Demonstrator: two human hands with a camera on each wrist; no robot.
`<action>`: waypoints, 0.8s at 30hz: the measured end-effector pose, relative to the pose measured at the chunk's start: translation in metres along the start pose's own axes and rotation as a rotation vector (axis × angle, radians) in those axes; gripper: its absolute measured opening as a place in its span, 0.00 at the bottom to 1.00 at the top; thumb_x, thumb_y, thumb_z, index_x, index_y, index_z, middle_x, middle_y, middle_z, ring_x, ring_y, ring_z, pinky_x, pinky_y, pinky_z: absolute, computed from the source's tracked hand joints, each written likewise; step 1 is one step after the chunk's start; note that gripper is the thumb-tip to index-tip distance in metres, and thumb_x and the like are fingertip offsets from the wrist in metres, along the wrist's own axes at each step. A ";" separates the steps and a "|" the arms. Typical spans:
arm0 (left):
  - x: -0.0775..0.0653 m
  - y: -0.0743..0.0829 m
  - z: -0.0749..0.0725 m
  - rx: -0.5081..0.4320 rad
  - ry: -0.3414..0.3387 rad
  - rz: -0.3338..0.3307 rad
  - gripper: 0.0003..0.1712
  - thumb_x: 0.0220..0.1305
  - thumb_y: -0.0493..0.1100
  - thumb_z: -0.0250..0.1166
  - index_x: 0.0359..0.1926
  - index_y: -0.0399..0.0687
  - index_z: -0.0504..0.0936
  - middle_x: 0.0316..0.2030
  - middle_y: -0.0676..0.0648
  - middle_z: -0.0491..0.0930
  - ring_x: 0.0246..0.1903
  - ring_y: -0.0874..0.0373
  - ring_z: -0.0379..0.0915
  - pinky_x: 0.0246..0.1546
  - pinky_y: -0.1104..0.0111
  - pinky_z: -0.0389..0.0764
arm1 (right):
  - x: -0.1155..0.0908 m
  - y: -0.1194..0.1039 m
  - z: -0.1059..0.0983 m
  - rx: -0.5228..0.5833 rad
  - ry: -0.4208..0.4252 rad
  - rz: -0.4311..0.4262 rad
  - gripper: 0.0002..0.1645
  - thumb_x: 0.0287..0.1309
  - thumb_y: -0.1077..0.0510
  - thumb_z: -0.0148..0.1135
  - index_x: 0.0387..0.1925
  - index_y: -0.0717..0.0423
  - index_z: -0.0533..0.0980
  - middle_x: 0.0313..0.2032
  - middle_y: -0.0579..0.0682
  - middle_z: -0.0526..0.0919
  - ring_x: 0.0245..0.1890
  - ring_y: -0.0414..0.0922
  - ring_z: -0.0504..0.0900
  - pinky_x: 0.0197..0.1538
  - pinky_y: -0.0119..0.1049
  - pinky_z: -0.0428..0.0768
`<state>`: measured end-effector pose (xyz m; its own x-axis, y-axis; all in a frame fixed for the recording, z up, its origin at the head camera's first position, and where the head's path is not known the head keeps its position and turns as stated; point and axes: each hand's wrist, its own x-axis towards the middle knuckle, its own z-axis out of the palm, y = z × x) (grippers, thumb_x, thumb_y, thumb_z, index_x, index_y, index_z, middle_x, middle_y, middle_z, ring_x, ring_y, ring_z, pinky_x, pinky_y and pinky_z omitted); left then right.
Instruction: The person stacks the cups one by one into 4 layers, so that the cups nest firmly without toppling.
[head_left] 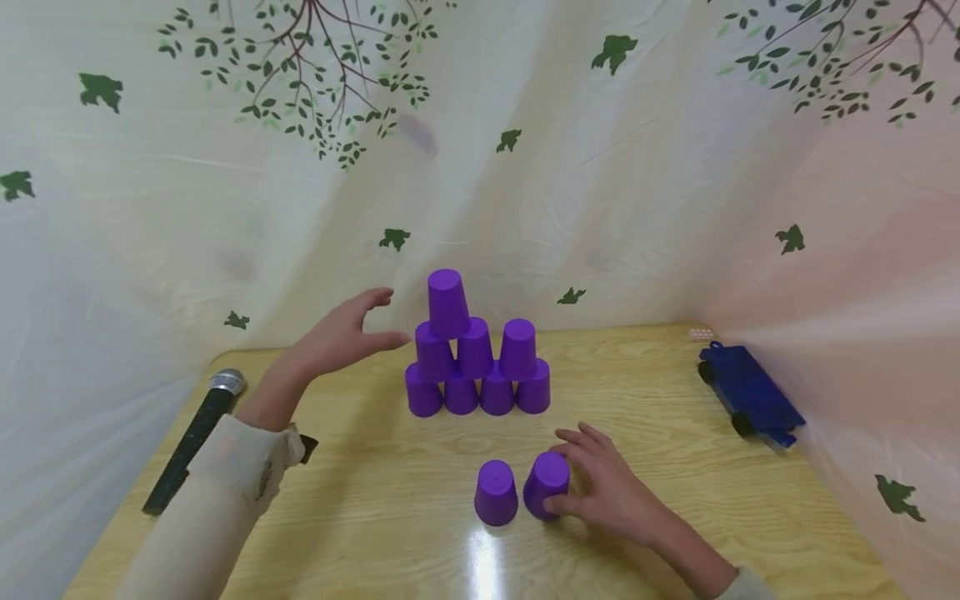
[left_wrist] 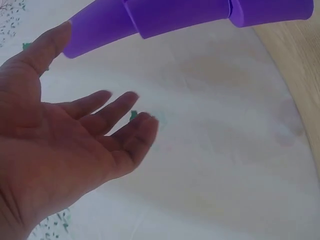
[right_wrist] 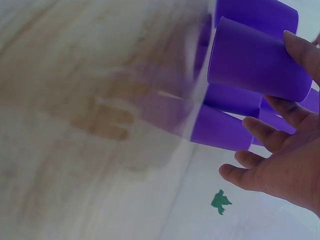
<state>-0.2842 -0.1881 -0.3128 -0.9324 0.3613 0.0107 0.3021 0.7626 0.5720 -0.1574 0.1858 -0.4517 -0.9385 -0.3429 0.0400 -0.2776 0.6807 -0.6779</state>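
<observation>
A stack of upside-down purple cups [head_left: 461,396] stands at the back of the table: several in the bottom row, three above, and a single top cup [head_left: 448,304] over the left pair. My left hand [head_left: 341,337] is held just left of the stack, thumb and fingers spread, holding nothing. In the left wrist view, the thumb overlaps the end of a purple cup [left_wrist: 100,27]. Nearer the front, my right hand [head_left: 611,492] pinches an upside-down purple cup [head_left: 547,482] between thumb and fingers, the other fingers extended. Just left of it stands another purple cup [head_left: 496,493], also upside down.
A black microphone [head_left: 197,437] with a silver head lies along the table's left side. At the right is a dark blue toy vehicle [head_left: 750,392] with black wheels. A pale curtain [head_left: 480,192] with leaf prints hangs behind the wooden table [head_left: 375,517].
</observation>
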 end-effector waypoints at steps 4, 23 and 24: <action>-0.026 0.000 -0.005 0.065 -0.059 -0.035 0.44 0.67 0.63 0.62 0.74 0.42 0.62 0.70 0.35 0.67 0.70 0.36 0.61 0.66 0.40 0.68 | -0.001 -0.005 -0.007 0.000 0.004 -0.005 0.33 0.47 0.38 0.76 0.55 0.43 0.79 0.70 0.57 0.70 0.75 0.67 0.52 0.68 0.78 0.51; -0.085 -0.006 0.055 -0.066 -0.353 0.008 0.33 0.68 0.60 0.63 0.66 0.46 0.74 0.61 0.43 0.78 0.63 0.42 0.72 0.62 0.43 0.74 | 0.001 -0.014 -0.026 -0.016 0.035 -0.006 0.34 0.50 0.36 0.74 0.56 0.43 0.78 0.71 0.53 0.68 0.77 0.64 0.49 0.67 0.79 0.53; -0.084 -0.007 0.062 -0.078 -0.355 0.030 0.33 0.68 0.60 0.63 0.66 0.45 0.74 0.62 0.42 0.77 0.63 0.41 0.71 0.62 0.42 0.73 | 0.001 -0.016 -0.027 -0.015 0.039 -0.011 0.34 0.50 0.36 0.74 0.56 0.43 0.78 0.72 0.52 0.68 0.77 0.64 0.49 0.66 0.79 0.53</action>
<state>-0.1955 -0.1909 -0.3683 -0.7926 0.5567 -0.2489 0.2993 0.7108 0.6366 -0.1599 0.1921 -0.4209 -0.9426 -0.3252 0.0763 -0.2909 0.6869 -0.6661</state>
